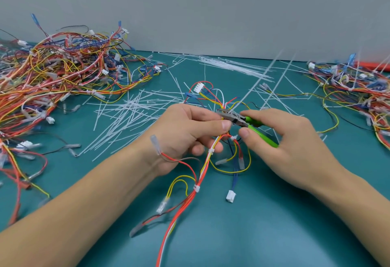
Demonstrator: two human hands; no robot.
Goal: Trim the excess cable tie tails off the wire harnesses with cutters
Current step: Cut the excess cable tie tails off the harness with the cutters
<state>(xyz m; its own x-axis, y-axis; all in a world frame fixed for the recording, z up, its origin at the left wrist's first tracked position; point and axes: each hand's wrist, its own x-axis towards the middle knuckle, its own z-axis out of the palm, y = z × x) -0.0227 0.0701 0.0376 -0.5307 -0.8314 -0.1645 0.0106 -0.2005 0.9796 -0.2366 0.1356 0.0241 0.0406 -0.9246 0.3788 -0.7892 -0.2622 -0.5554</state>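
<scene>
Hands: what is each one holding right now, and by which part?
The left hand grips the wire harness by its bundled wires, just below the cutters' nose. The right hand holds the cutters by their green handles.

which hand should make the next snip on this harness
Right. The right hand already grips the green-handled cutters, blades at the bundle, while the left hand pinches the harness.
</scene>
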